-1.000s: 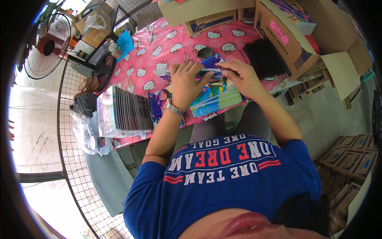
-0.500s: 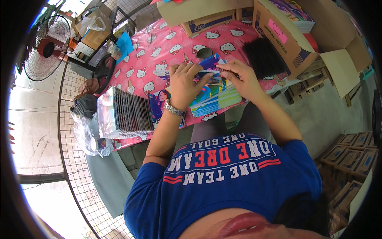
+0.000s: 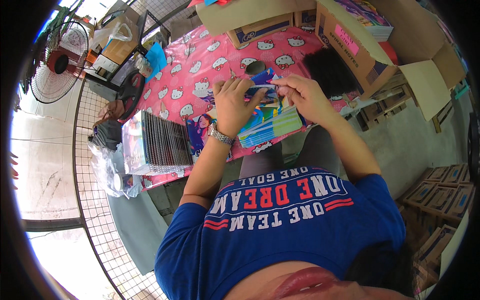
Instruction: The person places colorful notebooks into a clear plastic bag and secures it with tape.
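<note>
Both hands work at a small notebook (image 3: 270, 96) with a colourful cover, held above the table's near edge. My left hand (image 3: 231, 107) grips its left side, fingers over the far edge and thumb on the near face. My right hand (image 3: 306, 100) pinches at its right end with thumb and forefinger; whatever fine piece lies between them is too small to make out. Beneath lies a fanned stack of notebooks (image 3: 272, 129) with bright blue, green and yellow covers. Beside my left wrist is another notebook (image 3: 201, 129) with a drawn figure on it.
A tall stack of spiral-bound notebooks (image 3: 167, 145) stands on the left of the pink patterned tablecloth (image 3: 177, 92). Black binding coils (image 3: 327, 72) are heaped at right, next to an open carton (image 3: 355, 55). A dark round object (image 3: 256, 67) sits beyond my hands. A fan (image 3: 59, 62) stands far left.
My right hand has shifted slightly to the right and nearer along the notebook's end, still pinching. My left hand keeps its grip in nearly the same place.
</note>
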Demonstrator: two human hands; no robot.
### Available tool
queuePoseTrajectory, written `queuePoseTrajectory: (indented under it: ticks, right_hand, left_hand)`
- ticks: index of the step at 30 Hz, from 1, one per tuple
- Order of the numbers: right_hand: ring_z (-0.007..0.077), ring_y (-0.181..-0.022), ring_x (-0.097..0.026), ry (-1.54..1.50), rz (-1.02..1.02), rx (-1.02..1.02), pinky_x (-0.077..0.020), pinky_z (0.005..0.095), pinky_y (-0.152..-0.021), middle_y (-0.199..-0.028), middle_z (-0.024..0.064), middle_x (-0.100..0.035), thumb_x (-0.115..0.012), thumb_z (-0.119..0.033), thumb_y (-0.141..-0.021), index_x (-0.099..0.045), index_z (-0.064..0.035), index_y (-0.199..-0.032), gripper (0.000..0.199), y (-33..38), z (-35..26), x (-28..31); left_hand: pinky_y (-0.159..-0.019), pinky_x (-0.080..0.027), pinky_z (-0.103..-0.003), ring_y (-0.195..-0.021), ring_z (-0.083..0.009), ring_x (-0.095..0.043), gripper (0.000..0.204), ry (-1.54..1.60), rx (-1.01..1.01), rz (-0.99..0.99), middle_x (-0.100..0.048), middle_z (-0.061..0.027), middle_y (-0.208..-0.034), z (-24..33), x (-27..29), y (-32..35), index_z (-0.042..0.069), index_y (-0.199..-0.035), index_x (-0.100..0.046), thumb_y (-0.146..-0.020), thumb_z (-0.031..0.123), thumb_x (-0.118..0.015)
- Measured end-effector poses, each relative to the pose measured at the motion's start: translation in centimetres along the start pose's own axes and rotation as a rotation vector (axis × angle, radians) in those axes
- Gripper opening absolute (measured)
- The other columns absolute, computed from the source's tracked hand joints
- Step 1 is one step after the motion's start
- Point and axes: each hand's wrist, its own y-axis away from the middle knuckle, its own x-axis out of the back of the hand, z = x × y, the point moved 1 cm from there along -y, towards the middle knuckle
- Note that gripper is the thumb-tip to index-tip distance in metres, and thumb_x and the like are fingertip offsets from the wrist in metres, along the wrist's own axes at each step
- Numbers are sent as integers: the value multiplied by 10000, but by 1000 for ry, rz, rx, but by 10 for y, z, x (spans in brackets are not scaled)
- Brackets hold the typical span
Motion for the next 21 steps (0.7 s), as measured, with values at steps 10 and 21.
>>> queuePoseTrajectory:
  ticks: [10,21]
  right_hand:
    - [135,-715,-596,29,70,116,-490,295,-679,-884,74,-633,-578,-26,-951,-562,-57,-1316,367,-3,7,3]
    - [272,-784,-641,242,-67,188,-508,344,-745,-862,106,-624,-621,-71,-915,-527,-62,-1307,403,-9,-9,13]
  left_hand:
    - [-840,-382,-393,-877,-239,-618,225,5,-110,-79,-680,-46,-942,20,-3,-10,108,-1005,-650,-836,238,-723]
    - [-828,-383,-402,-870,-252,-600,281,0,-84,-225,-647,-52,-916,24,2,-8,109,-1088,-610,-841,213,-692]
